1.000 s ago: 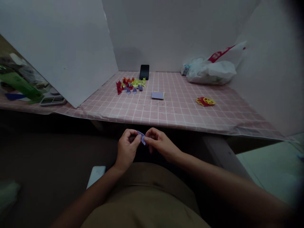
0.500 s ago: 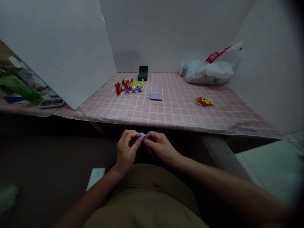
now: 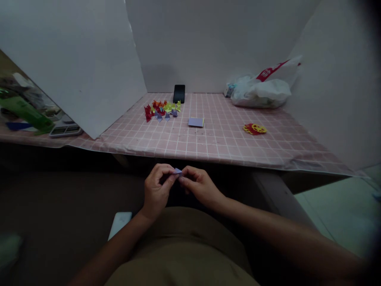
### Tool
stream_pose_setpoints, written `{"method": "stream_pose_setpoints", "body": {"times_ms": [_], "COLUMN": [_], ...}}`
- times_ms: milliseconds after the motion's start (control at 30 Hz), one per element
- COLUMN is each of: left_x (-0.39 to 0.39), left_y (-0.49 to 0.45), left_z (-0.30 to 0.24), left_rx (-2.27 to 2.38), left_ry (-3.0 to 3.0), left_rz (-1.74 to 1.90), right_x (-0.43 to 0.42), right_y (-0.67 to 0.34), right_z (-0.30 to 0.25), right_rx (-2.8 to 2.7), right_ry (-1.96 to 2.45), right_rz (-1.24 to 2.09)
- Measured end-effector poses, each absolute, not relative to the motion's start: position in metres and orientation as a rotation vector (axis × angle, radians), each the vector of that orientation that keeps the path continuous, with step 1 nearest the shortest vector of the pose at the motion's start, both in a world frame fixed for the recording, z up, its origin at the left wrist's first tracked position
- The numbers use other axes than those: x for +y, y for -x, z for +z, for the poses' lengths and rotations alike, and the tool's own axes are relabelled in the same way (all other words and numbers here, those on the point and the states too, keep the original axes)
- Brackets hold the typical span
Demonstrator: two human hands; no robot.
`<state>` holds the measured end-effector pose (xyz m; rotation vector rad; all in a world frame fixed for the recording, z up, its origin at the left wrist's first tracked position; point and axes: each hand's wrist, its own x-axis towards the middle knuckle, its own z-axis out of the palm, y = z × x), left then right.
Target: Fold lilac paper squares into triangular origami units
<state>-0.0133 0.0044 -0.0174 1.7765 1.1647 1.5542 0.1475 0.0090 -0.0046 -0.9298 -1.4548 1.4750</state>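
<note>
Just below the table's front edge, a small folded piece of purple paper point(image 3: 177, 171) sits between my fingertips. My left hand point(image 3: 158, 186) pinches its left side with thumb and index finger. Thumb and fingers of my right hand point(image 3: 199, 182) close on its right end, covering part of it. On the table lies a stack of purple paper point(image 3: 195, 122) with a yellow edge showing. To its left stand several small folded paper figures point(image 3: 160, 108) in red, orange, yellow and purple.
At the back of the pink checked table point(image 3: 220, 147), a black phone point(image 3: 179, 93) leans on the wall. A white plastic bag point(image 3: 262, 93) lies back right, with red and yellow cut-out shapes point(image 3: 254, 128) nearer. A white device point(image 3: 120, 223) lies beside my left forearm.
The folded purple paper has turned slightly and shows less of itself between my fingers. Both hands stay pinched on it, almost in place. The view has shifted a little.
</note>
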Motion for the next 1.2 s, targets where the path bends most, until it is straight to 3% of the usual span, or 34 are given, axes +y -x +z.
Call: {"method": "stream_pose_setpoints", "body": {"times_ms": [300,667,1200], "left_x": [0.003,0.007,0.005], "left_y": [0.012,0.017,0.017], "left_z": [0.001,-0.003,-0.008], "left_rx": [1.160,1.105,1.154], "left_ry": [-1.318,-1.075,-1.071], "left_rz": [1.283,1.272,1.070], "right_x": [0.013,0.014,0.029], "right_y": [-0.149,-0.153,-0.164], "right_z": [-0.007,0.001,0.007], "right_rx": [-1.556,-1.565,-1.651], "right_ry": [0.961,0.983,1.085], "right_rz": [1.510,1.653,1.433]}}
